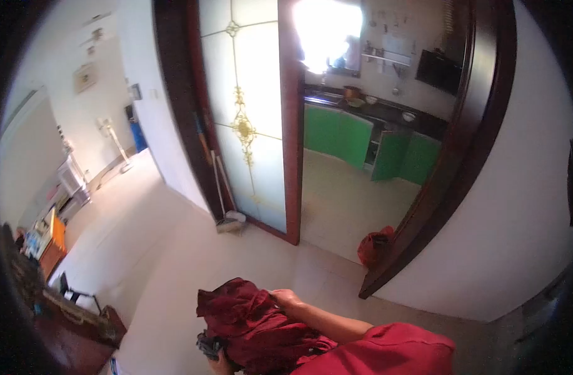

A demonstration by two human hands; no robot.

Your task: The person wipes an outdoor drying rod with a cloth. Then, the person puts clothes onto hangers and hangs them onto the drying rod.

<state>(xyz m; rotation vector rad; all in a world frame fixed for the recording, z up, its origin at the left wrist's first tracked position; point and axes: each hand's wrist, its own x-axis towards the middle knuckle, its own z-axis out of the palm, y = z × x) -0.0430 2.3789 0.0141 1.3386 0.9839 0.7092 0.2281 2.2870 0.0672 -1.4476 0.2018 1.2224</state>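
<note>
A bunched dark red garment (pixel 249 322) is held in front of my body at the bottom middle of the head view. My right hand (pixel 288 299) is closed on its upper right edge, the forearm coming out of a red sleeve. Lower left, my left hand (pixel 219 362) is partly cut off by the frame and the cloth. Its fingers are closed around a small crumpled dark grey thing (pixel 208 344) whose kind I cannot make out, close against the garment.
Ahead stands a frosted glass sliding door (pixel 243 169) beside a doorway into a kitchen with green cabinets (pixel 336 131), one door ajar. A red bag (pixel 374 247) sits at the right jamb. A broom (pixel 229 224) leans left. Dark wooden furniture (pixel 80 331) is lower left.
</note>
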